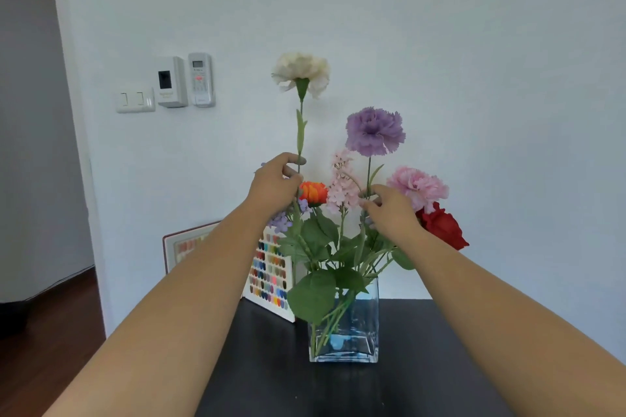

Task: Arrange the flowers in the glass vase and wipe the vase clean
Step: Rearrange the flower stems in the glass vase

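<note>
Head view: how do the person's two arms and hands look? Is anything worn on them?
Both arms are bare as far as the frame shows: no sleeve, watch, bracelet or glove. The left hand and the right hand show no ring on the visible fingers. The nails look short and plain, though they are too small to judge well.

The vase [343, 325] stands on the table [423, 382], straight before me, with the flowers [374, 130] standing in it. Behind the vase to its left a sample card [271, 276] leans at the wall. My left hand [276, 184] is above the vase's left side, my right hand [389, 210] above its right.
</note>
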The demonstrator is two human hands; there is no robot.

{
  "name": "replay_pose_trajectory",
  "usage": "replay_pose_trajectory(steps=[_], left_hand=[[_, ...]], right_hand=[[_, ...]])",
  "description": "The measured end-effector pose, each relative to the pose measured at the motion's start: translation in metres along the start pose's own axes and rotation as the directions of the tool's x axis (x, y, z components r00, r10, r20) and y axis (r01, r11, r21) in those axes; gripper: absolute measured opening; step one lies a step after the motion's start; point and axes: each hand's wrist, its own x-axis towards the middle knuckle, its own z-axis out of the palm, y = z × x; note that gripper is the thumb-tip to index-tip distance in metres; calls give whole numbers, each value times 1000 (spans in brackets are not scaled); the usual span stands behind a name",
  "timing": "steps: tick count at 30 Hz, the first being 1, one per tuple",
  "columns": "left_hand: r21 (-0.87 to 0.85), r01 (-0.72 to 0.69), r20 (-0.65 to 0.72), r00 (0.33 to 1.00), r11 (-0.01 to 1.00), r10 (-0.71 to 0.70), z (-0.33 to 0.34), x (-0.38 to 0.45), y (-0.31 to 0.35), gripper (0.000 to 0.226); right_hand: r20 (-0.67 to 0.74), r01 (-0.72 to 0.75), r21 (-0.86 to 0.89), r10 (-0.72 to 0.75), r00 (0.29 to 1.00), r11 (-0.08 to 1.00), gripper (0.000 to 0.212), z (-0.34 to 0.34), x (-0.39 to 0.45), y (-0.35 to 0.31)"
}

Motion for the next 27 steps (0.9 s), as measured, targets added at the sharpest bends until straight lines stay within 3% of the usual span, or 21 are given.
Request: replay_pose_trajectory(steps=[5,7,11,16,22,27], left_hand=[[341,-86,113,992,936,50,3,-7,-5,28],[400,-84,100,994,913,47,4,-11,-9,23],[332,-52,73,997,942,29,-1,-14,-22,13],[338,-94,166,985,937,39,-18,-18,-30,12],[-18,36,170,985,999,-33,-32,-20,-18,12],[-4,100,157,983,995,-98,-43,-20,-13,17]], right_hand=[[2,38,43,-38,999,998,6,-2,-1,-4],[19,52,47,-53,998,998,7,-1,-3,-5],[39,59,13,-60,997,998,10,1,-8,-3],[44,95,-28,-94,995,995,11,-1,-11,-1],[11,82,2,-82,997,997,11,-1,-14,-3],[3,64,4,-64,998,998,11,-6,-17,-4]])
